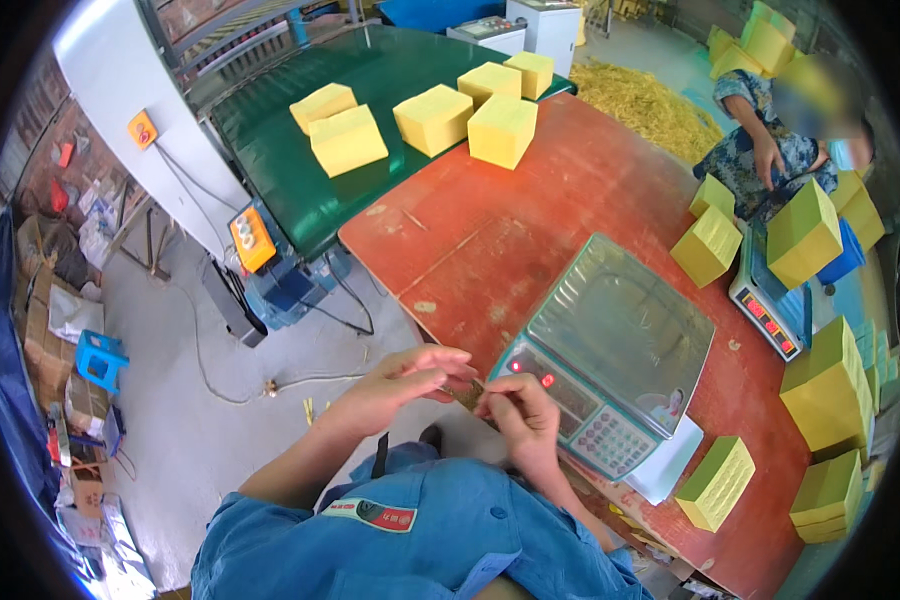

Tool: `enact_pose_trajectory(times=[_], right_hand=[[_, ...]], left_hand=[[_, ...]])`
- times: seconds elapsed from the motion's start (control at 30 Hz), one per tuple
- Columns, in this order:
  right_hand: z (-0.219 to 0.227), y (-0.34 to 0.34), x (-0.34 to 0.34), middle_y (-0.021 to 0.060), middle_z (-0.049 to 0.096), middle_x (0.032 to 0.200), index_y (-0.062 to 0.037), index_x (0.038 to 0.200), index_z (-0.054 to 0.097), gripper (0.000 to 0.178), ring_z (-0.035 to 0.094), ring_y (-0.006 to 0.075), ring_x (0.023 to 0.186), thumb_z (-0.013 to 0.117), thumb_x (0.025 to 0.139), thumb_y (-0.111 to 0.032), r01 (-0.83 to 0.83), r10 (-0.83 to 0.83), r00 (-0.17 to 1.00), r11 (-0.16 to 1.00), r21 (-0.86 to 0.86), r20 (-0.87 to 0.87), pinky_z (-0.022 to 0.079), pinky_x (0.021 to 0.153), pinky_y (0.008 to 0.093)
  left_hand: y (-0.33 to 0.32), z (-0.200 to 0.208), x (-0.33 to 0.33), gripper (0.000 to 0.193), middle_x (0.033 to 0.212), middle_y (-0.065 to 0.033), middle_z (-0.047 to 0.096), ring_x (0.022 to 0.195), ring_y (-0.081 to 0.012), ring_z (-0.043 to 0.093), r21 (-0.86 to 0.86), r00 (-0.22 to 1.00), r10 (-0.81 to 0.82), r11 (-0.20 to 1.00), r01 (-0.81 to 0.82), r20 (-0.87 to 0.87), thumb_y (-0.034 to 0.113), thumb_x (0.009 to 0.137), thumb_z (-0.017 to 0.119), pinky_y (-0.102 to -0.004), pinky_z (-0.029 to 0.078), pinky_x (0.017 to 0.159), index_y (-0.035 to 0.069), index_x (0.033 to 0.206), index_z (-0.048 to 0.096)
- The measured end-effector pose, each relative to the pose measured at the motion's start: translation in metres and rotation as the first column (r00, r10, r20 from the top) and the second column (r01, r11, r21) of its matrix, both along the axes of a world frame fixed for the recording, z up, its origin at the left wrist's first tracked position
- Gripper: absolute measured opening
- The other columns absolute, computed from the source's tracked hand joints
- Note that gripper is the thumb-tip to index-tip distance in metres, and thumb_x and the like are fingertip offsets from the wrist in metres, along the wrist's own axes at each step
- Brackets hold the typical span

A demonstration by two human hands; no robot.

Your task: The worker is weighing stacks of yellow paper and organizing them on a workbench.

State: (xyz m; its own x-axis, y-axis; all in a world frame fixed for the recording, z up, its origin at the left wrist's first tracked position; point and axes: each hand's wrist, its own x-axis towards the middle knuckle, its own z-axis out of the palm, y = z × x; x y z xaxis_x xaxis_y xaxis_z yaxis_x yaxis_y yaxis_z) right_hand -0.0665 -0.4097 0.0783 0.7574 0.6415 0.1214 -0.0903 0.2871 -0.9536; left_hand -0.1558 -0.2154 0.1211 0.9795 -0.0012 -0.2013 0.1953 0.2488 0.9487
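Note:
Above the near edge of the red table, in front of my chest, my two hands almost meet. My left hand (pixel 410 385) is open, its fingers stretched toward the right hand. My right hand (pixel 522 415) is closed in a pinch; a small brownish bit shows between the hands, too small to name. Just beyond my right hand, a digital scale (pixel 610 335) with a clear-covered plate and a keypad sits on the red tabletop (pixel 450 250). White paper (pixel 667 462) sticks out from under it. A yellow stack of paper (pixel 717 483) lies to its right.
Several yellow blocks (pixel 348 140) stand on the green conveyor belt (pixel 280 190) and the table's far end. At right, a second scale (pixel 765 310) bears a yellow block (pixel 805 235) near a co-worker (pixel 770 130). A control box (pixel 252 238) and a cable (pixel 215 395) are at left.

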Motion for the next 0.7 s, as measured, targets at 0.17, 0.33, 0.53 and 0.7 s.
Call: enact_pose_trajectory(times=[0.17, 0.33, 0.53, 0.7], right_hand=[[-0.032, 0.067, -0.008, 0.0061, 0.063, 0.091, 0.002, 0.104, 0.06, 0.011, 0.063, 0.0107, 0.079, 0.057, 0.094, 0.002, -0.086, 0.085, 0.996, 0.995, -0.058, -0.015, 0.053, 0.071, 0.0255], [-0.066, 0.127, -0.009, 0.0046, 0.063, 0.08, -0.0003, 0.107, 0.061, 0.015, 0.063, 0.0097, 0.073, 0.061, 0.092, -0.002, -0.073, 0.074, 0.997, 0.996, -0.042, 0.013, 0.051, 0.064, 0.0245], [-0.094, 0.155, 0.032, 0.0086, 0.065, 0.093, -0.0025, 0.114, 0.06, 0.022, 0.063, 0.0121, 0.079, 0.057, 0.093, 0.003, 0.237, -0.173, 0.927, 0.958, -0.161, 0.332, 0.053, 0.068, 0.0269], [-0.111, 0.179, 0.05, 0.0184, 0.064, 0.095, -0.0031, 0.11, 0.062, 0.031, 0.067, 0.0349, 0.083, 0.065, 0.08, 0.006, 0.52, -0.293, 0.719, 0.829, -0.207, 0.631, 0.055, 0.069, 0.0384]], left_hand=[[0.055, 0.005, 0.011, 0.038, 0.126, -0.0163, 0.061, 0.115, -0.0261, 0.06, 0.019, 0.979, 0.205, 0.978, -0.206, 0.021, 0.022, 0.1, 0.049, -0.0413, 0.049, 0.096, 0.001, 0.132, 0.052], [0.091, 0.024, 0.03, 0.037, 0.121, -0.0143, 0.064, 0.109, -0.0233, 0.064, 0.14, 0.975, 0.22, 0.965, -0.222, 0.029, 0.024, 0.099, 0.055, -0.0363, 0.052, 0.09, 0.0, 0.128, 0.056], [0.174, 0.031, 0.15, 0.044, 0.122, -0.0127, 0.064, 0.106, -0.0203, 0.064, 0.482, 0.997, 0.071, 0.873, -0.08, 0.037, 0.031, 0.097, 0.058, -0.0332, 0.051, 0.088, 0.0, 0.128, 0.056], [0.24, 0.0, 0.341, 0.054, 0.129, -0.0194, 0.059, 0.118, -0.0324, 0.058, 0.94, 0.938, -0.239, 0.291, -0.176, 0.25, 0.035, 0.093, 0.061, -0.0396, 0.045, 0.101, -0.002, 0.131, 0.053]])
